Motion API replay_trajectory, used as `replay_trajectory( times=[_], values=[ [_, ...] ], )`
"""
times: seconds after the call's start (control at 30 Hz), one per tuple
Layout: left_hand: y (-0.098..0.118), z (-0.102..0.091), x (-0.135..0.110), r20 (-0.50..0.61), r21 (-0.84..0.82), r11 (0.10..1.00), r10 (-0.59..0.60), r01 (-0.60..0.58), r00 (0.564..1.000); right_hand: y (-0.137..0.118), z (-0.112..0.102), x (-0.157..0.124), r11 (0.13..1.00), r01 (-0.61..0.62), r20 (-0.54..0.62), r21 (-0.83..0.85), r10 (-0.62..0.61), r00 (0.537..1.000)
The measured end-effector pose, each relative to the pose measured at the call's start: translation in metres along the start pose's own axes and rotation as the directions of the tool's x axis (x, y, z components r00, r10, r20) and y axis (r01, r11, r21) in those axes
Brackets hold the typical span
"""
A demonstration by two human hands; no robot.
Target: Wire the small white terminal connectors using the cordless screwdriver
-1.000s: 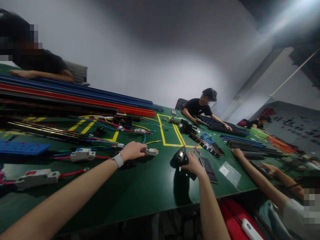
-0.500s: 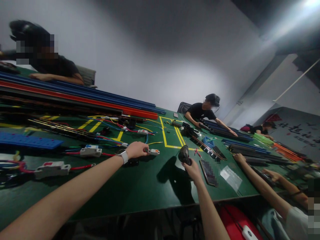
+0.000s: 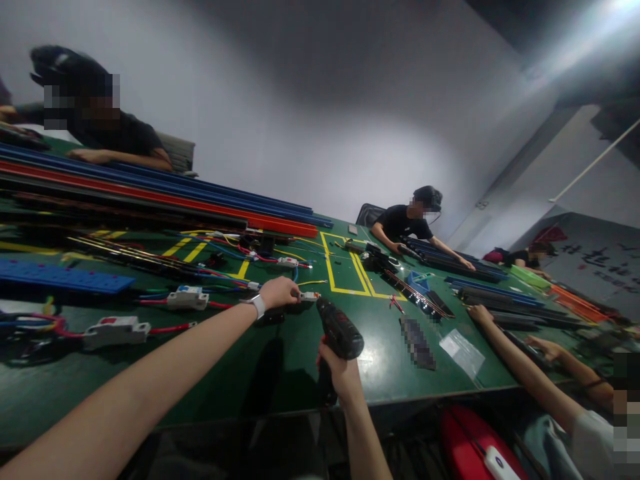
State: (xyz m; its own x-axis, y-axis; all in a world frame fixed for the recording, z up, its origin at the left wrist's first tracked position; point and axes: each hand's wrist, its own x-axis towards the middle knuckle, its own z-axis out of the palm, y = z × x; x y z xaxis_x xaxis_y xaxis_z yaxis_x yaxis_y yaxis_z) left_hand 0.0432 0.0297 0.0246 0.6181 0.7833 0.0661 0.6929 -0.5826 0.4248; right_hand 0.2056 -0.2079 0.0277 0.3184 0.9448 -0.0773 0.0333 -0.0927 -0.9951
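My left hand [image 3: 281, 291], a white watch on its wrist, is closed on a small white circuit breaker [image 3: 309, 296] that lies on the green table [image 3: 225, 373]. My right hand [image 3: 338, 371] grips the handle of a black cordless drill [image 3: 340, 328], lifted above the table. The drill's nose points up and left towards the breaker, a short way from it.
More white breakers with red and blue wires [image 3: 187, 298] lie left, beside a blue strip [image 3: 60, 278] and long red and blue rails [image 3: 165, 200]. A phone [image 3: 417, 341] and a clear bag [image 3: 463, 352] lie right. Another person's arms [image 3: 520, 363] reach in; two people sit behind.
My right hand picked the drill up off the table and carried it left towards the breaker. My left hand stayed on the breaker.
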Motion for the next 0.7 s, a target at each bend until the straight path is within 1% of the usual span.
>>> replay_trajectory(
  times=[0.07, 0.17, 0.33, 0.47, 0.6, 0.7],
  values=[
    [-0.001, 0.001, 0.0, -0.006, -0.002, 1.0, 0.0, 0.0, 1.0, 0.001, 0.006, -0.005, 0.998, 0.011, 0.025, -0.067, -0.009, 1.0],
    [-0.001, 0.001, -0.002, -0.009, -0.008, 1.0, 0.014, -0.015, 1.0, 0.002, 0.011, -0.008, 0.993, 0.034, 0.045, -0.114, -0.03, 0.999],
    [0.0, 0.0, -0.004, -0.011, -0.025, 0.999, 0.025, -0.025, 1.0, 0.005, 0.014, -0.008, 0.987, 0.076, 0.085, -0.142, -0.064, 0.994],
    [0.0, 0.001, -0.005, -0.014, -0.022, 1.0, 0.023, -0.023, 1.0, 0.008, 0.015, -0.009, 0.979, 0.1, 0.08, -0.176, -0.087, 0.993],
    [0.001, 0.0, -0.006, -0.022, -0.025, 1.0, 0.008, -0.009, 1.0, 0.008, 0.017, -0.01, 0.968, 0.166, 0.096, -0.19, -0.15, 0.984],
    [0.002, 0.0, -0.007, -0.025, -0.023, 1.0, 0.009, -0.009, 1.0, 0.007, 0.018, -0.01, 0.963, 0.184, 0.099, -0.196, -0.167, 0.981]
  ],
)
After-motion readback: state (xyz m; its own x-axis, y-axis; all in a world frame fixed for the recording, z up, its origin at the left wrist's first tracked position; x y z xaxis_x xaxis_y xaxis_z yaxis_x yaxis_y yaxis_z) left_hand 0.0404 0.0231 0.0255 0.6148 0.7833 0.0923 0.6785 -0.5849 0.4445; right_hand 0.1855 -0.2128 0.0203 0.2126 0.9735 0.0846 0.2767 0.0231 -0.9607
